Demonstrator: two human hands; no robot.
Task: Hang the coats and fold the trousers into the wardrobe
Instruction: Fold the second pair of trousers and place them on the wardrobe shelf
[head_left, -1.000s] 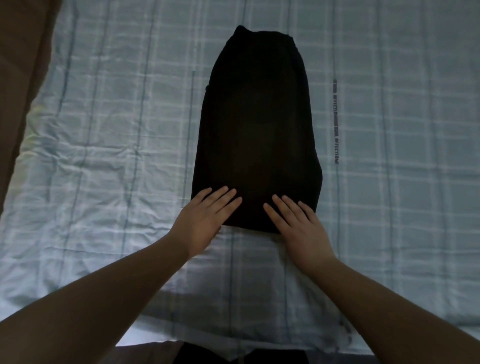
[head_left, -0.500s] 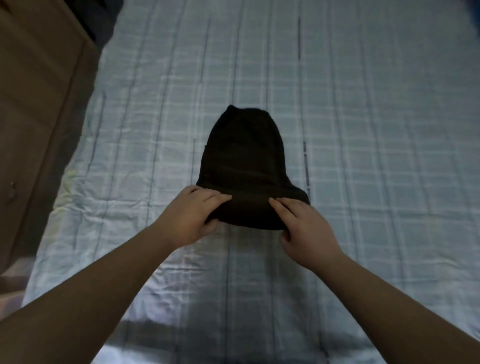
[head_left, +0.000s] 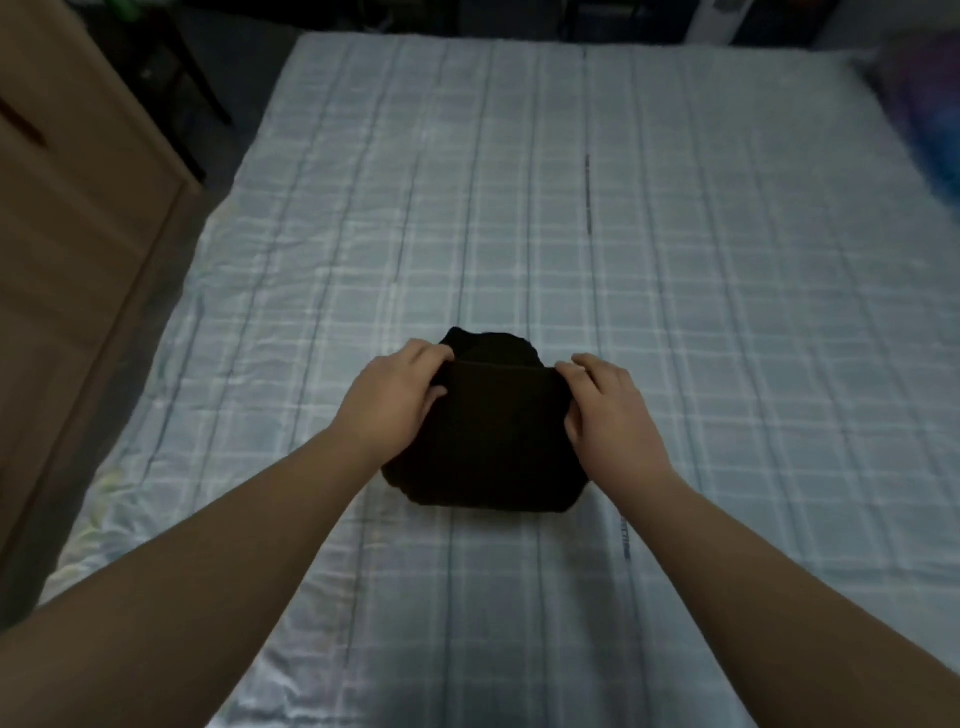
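- Wooden cabinet (head_left: 78, 218) — tan panels along the far left edge of the view, standing just beside the bed; a dark slot shows near its upper left.
- Dark floor strip (head_left: 171, 67) — upper left, between the cabinet and the head of the bed; contents too dim to tell.
- Bed sheet (head_left: 519, 208) — pale blue-grey plaid with long darker stripes running away from the viewer; creased and shiny along the left border, flatter across the middle.
- Left hand (head_left: 395, 400) — forearm enters from the lower left; fingers curled over the upper left corner of the folded cloth, thumb tucked against its side, pinching the top layer.
- Black trousers (head_left: 488, 447) — folded into a compact, roughly square bundle lying on the sheet at the centre of the view; a straight folded edge runs between the two hands, and a rounded lower layer shows just past that edge.
- Right hand (head_left: 608, 410) — forearm enters from the lower right; fingers bent over the upper right corner of the bundle, gripping the same folded edge.
- Printed line of text (head_left: 622, 538) — on the sheet just right of the bundle; too small to read.
- Blue-purple patterned item (head_left: 935, 119) — blurred, at the far right border.
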